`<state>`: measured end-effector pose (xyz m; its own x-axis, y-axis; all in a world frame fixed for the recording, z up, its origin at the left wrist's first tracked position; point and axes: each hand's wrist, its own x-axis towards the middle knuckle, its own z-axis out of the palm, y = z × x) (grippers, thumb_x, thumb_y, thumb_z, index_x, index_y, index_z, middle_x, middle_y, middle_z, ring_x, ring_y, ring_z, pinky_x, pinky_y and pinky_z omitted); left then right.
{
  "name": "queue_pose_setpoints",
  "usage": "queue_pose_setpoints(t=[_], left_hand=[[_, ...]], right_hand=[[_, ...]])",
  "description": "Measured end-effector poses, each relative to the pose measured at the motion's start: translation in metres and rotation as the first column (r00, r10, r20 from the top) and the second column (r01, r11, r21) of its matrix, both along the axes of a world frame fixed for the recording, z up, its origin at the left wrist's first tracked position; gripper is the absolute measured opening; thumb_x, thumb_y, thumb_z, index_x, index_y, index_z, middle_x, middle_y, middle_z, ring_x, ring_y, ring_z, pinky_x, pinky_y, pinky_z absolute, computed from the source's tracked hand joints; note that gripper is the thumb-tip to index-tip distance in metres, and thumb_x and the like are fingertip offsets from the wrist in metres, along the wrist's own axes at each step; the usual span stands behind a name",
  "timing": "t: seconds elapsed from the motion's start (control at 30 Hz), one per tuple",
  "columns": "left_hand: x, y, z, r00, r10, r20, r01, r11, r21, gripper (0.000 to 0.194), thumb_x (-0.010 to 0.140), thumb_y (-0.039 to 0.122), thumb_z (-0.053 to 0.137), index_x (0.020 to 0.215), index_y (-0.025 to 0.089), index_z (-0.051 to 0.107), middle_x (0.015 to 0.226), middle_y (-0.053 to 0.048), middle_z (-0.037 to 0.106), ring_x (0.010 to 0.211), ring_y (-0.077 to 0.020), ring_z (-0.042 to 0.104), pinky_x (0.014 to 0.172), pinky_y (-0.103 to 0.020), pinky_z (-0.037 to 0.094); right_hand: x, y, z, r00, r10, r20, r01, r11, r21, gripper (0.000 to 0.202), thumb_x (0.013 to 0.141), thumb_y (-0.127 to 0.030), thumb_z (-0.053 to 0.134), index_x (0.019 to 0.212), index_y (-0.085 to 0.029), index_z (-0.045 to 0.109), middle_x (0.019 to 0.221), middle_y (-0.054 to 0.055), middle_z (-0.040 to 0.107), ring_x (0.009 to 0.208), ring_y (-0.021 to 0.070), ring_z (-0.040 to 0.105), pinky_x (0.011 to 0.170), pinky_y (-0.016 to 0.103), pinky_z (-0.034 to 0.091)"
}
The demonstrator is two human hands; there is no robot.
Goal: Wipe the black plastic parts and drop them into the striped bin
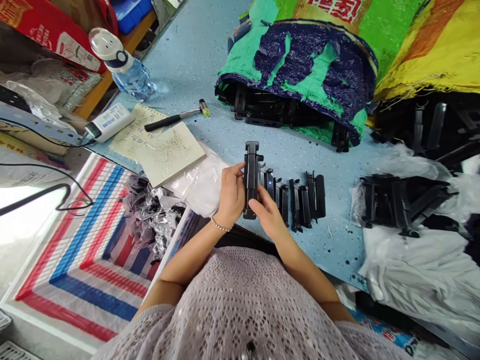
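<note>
Between my two hands is a long black plastic clamp-like holder (pixel 251 175), held lengthwise above the front of the blue table (pixel 337 245). My left hand (pixel 230 192) grips its left side, with a beaded bracelet on the wrist. My right hand (pixel 268 212) closes on its lower right side, thumb across the front. Just right of it, a row of similar black parts (pixel 300 202) lies side by side on the table. The nearest of them are partly covered by the held holder and my right hand.
A small hammer (pixel 168 120) rests near a pale block (pixel 170 155). A water bottle (pixel 122 65) stands at the back left. An open sack (pixel 300 60) of black parts lies at the back. More black parts (pixel 401 202) and white cloth (pixel 412 270) are on the right.
</note>
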<state>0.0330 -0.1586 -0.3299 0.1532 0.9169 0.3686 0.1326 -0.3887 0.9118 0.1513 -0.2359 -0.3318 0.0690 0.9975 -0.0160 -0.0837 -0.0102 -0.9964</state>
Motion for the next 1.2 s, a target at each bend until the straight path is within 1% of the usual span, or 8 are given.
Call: queue_pose_setpoints(t=[0.17, 0.27, 0.37, 0.53, 0.73, 0.97, 1.1, 1.2], left_hand=[[-0.035, 0.007, -0.011, 0.953, -0.031, -0.301, 0.052, 0.997, 0.063, 0.022, 0.099, 0.034, 0.055, 0.116, 0.02, 0.061, 0.106, -0.01, 0.061, 0.093, -0.0215, 0.06, 0.085, -0.038, 0.052], [-0.07, 0.021, -0.022, 0.814, 0.085, -0.574, 0.006, 0.988, 0.156, 0.021, 0.091, 0.038, 0.067, 0.097, 0.018, 0.065, 0.103, -0.013, 0.064, 0.097, -0.0277, 0.058, 0.088, -0.044, 0.049], [-0.091, 0.035, -0.028, 0.73, 0.031, -0.682, 0.064, 0.991, 0.114, 0.018, 0.096, 0.03, 0.056, 0.087, 0.02, 0.067, 0.099, -0.013, 0.067, 0.096, -0.028, 0.059, 0.087, -0.043, 0.049], [-0.101, 0.052, -0.023, 0.845, -0.064, -0.532, 0.018, 0.996, -0.09, 0.022, 0.089, 0.034, 0.063, 0.071, 0.021, 0.062, 0.077, -0.005, 0.065, 0.077, -0.02, 0.06, 0.074, -0.033, 0.047], [-0.106, 0.056, -0.018, 0.925, -0.112, -0.363, -0.003, 0.953, -0.302, 0.011, 0.078, 0.031, 0.066, 0.08, 0.021, 0.067, 0.074, -0.001, 0.068, 0.066, -0.0167, 0.059, 0.062, -0.028, 0.044], [-0.108, 0.054, -0.02, 0.976, -0.081, -0.202, 0.002, 0.932, -0.362, 0.024, 0.075, 0.03, 0.072, 0.084, 0.021, 0.051, 0.072, 0.002, 0.064, 0.06, -0.0127, 0.057, 0.055, -0.023, 0.04], [-0.123, 0.05, -0.006, 0.988, -0.064, -0.14, 0.027, 0.967, -0.254, 0.019, 0.079, 0.027, 0.07, 0.086, 0.021, 0.054, 0.081, -0.002, 0.069, 0.077, -0.018, 0.067, 0.069, -0.03, 0.053], [-0.136, 0.046, 0.011, 0.907, -0.044, -0.419, 0.051, 0.999, 0.005, 0.012, 0.085, 0.013, 0.055, 0.085, 0.02, 0.064, 0.097, -0.008, 0.072, 0.096, -0.0237, 0.068, 0.09, -0.041, 0.054]], right_hand=[[0.021, -0.004, 0.0, 0.976, -0.117, -0.186, 0.094, 0.987, -0.13, 0.041, 0.088, -0.049, 0.068, 0.12, -0.024, 0.061, 0.105, 0.006, 0.074, 0.081, 0.02, 0.072, 0.078, 0.04, 0.061], [0.031, -0.002, 0.003, 0.96, -0.192, -0.202, 0.168, 0.977, -0.13, 0.037, 0.086, -0.048, 0.068, 0.112, -0.022, 0.062, 0.103, 0.007, 0.075, 0.08, 0.0197, 0.072, 0.074, 0.037, 0.059], [0.029, 0.004, 0.006, 0.96, -0.162, -0.228, 0.129, 0.98, -0.152, 0.035, 0.086, -0.048, 0.066, 0.11, -0.022, 0.063, 0.105, 0.008, 0.075, 0.087, 0.021, 0.073, 0.078, 0.037, 0.059], [0.016, 0.011, 0.008, 0.942, -0.064, -0.328, 0.011, 0.987, -0.159, 0.034, 0.085, -0.044, 0.064, 0.112, -0.023, 0.063, 0.116, 0.008, 0.075, 0.09, 0.0196, 0.073, 0.08, 0.035, 0.059], [-0.02, 0.039, 0.011, 0.889, 0.085, -0.451, -0.182, 0.967, -0.177, 0.039, 0.085, -0.051, 0.055, 0.113, -0.024, 0.06, 0.121, 0.009, 0.075, 0.09, 0.0218, 0.073, 0.078, 0.037, 0.06], [-0.052, 0.068, 0.003, 0.822, 0.039, -0.568, -0.182, 0.963, -0.198, 0.034, 0.078, -0.04, 0.067, 0.106, -0.023, 0.06, 0.112, 0.006, 0.079, 0.079, 0.0193, 0.074, 0.068, 0.031, 0.059], [-0.05, 0.07, -0.015, 0.868, -0.022, -0.496, -0.13, 0.954, -0.27, 0.032, 0.078, -0.037, 0.07, 0.105, -0.022, 0.062, 0.11, 0.005, 0.078, 0.076, 0.0181, 0.075, 0.067, 0.03, 0.058], [-0.048, 0.071, -0.026, 0.884, -0.034, -0.467, -0.125, 0.944, -0.306, 0.032, 0.079, -0.038, 0.07, 0.106, -0.022, 0.063, 0.115, 0.005, 0.077, 0.078, 0.018, 0.075, 0.068, 0.029, 0.058]])
